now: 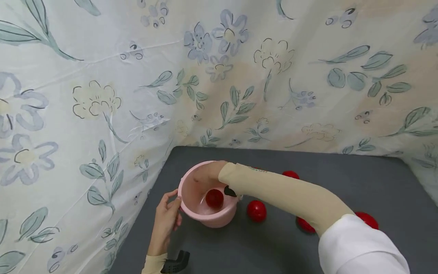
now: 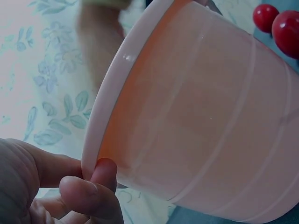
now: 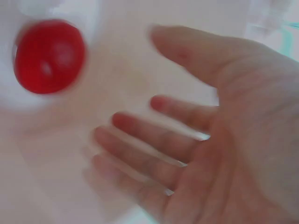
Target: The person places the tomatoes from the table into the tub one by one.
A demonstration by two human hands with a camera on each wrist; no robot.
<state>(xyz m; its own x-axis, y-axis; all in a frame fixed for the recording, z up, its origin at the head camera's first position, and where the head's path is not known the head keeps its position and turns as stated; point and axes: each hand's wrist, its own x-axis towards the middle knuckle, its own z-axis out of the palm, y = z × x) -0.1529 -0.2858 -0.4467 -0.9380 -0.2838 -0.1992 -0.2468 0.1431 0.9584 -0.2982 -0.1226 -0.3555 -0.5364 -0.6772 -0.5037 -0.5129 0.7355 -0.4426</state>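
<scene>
My left hand (image 1: 165, 220) pinches the rim of a pink plastic bucket (image 1: 217, 220) at its left side. In the left wrist view, thumb and fingers of that hand (image 2: 70, 186) grip the bucket's edge (image 2: 110, 88). The right hand (image 1: 209, 171) reaches over the far rim into the bucket, partly hidden by its beige sleeve. One shiny red ball (image 1: 214, 198) lies on the bucket's bottom. The right wrist view has the right hand (image 3: 201, 135) with fingers spread and nothing in its grasp, apart from the red ball (image 3: 50, 57).
Several more red balls lie on the dark grey table (image 1: 212, 251) to the bucket's right, the nearest ball (image 1: 256, 211) close beside it. The right arm passes over some of them. Floral fabric (image 1: 239, 95) hangs behind and to the left.
</scene>
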